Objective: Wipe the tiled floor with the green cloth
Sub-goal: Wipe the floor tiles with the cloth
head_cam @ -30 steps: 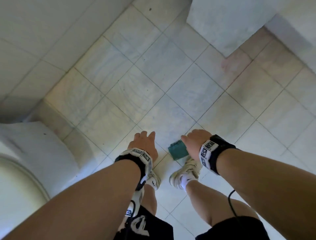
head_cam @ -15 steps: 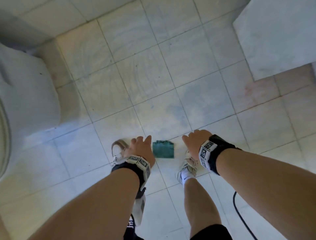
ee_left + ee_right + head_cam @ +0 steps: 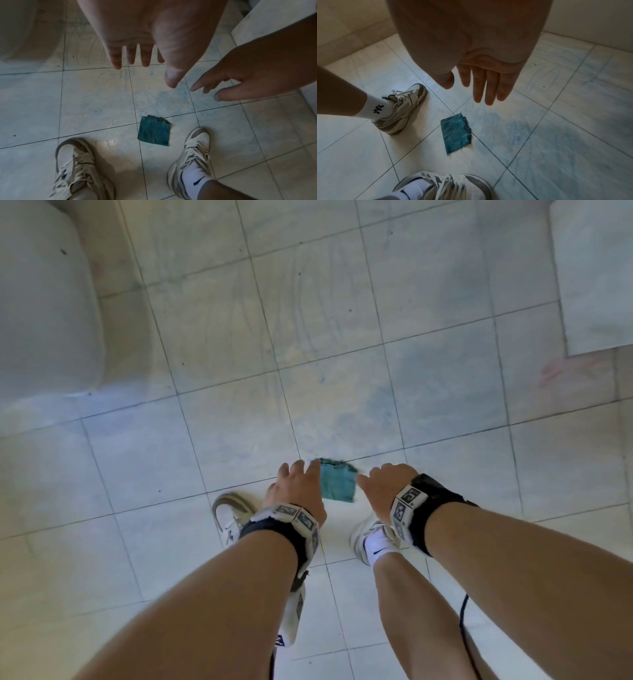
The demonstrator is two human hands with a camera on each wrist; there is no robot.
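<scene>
Pale tiled floor [image 3: 342,320] with dark grout lines, streaked and smudged bluish ahead of the feet; a rounded white fixture [image 3: 44,302] sits at far left, a raised white block [image 3: 596,275] at far right.

Left shoe [image 3: 77,165] planted on a tile, toe forward; left hand [image 3: 298,491] hangs above the floor, fingers straight and spread, grasping nothing; in the head view it overlaps the cloth's left edge, but the left wrist view shows it well above, not touching.

Green cloth [image 3: 154,132] lies flat and folded on the floor between the two shoes, astride a grout line, ragged edge pointing away from the person; neither hand on it; judged: lying where both hands can drop straight onto it, at the near edge of the bluish smears.

Right hand [image 3: 383,491] also poised over the floor just right of the cloth, fingers relaxed and extended, empty; right shoe [image 3: 193,148] close beside the cloth, white sock above.

Judged: feet straddle the cloth so the person can bend and take it; wiping stroke not yet begun.
</scene>
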